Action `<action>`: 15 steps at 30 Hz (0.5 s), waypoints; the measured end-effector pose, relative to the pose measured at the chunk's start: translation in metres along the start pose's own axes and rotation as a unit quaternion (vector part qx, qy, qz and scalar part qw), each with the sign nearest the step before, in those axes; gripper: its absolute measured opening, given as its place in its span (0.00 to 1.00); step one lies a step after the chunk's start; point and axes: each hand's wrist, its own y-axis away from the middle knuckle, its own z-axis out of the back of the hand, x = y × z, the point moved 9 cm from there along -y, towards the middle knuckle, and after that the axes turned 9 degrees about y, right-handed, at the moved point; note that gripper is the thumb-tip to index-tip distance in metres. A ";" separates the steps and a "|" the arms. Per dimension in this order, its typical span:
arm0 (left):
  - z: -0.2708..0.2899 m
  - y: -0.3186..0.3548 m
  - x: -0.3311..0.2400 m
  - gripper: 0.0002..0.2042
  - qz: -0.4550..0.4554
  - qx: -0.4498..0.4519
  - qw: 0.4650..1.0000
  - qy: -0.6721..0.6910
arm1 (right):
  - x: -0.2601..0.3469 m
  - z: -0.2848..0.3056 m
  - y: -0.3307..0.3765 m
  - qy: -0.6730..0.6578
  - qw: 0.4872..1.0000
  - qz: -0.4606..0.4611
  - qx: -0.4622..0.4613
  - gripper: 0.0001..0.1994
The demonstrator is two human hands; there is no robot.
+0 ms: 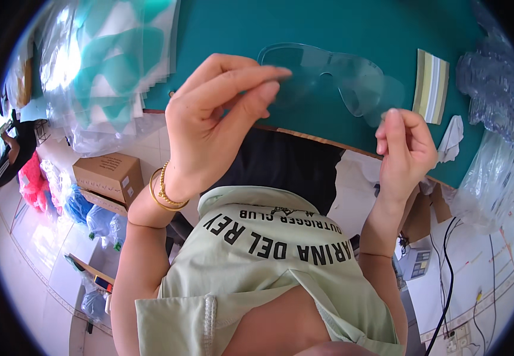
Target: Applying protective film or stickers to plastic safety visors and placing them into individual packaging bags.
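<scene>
Above the teal table [221,29], my left hand [215,107] pinches the left end of a thin clear film, thumb and forefinger pressed together. My right hand [408,145] pinches the film's right end [392,95] between thumb and fingertips. Just beyond and overlapping it is a clear, goggle-shaped lens [358,89] with a notch for the nose. Both are see-through, so their edges partly merge. Whether the lens rests on the table or is lifted, I cannot tell.
Left on the table is a stack of clear sheets [120,65] with curved shapes. At right lie a striped strip [430,86], a white cloth [451,139] and a plastic bag of clear pieces [494,89]. A cardboard box [105,178] stands on the floor at left.
</scene>
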 end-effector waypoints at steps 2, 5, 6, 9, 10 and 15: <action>-0.002 -0.005 0.004 0.09 0.032 -0.022 0.999 -0.027 | 0.001 -0.003 -0.004 0.030 0.999 -0.013 -0.001 0.06; -0.002 -0.008 0.015 0.12 0.078 -0.061 0.994 -0.053 | -0.001 -0.004 -0.005 0.070 0.997 -0.034 -0.004 0.07; 0.000 -0.008 0.017 0.13 0.083 -0.077 0.992 -0.061 | -0.002 -0.004 -0.005 0.068 0.997 -0.042 0.000 0.07; 0.002 -0.008 0.021 0.16 0.085 -0.092 0.990 -0.063 | -0.004 -0.006 -0.005 0.062 0.997 -0.054 0.002 0.07; 0.003 -0.008 0.021 0.18 0.080 -0.096 0.990 -0.058 | -0.004 -0.006 -0.006 0.058 0.997 -0.056 0.004 0.08; 0.002 -0.008 0.020 0.18 0.076 -0.102 0.990 -0.069 | -0.005 -0.005 -0.007 0.055 0.997 -0.062 0.008 0.09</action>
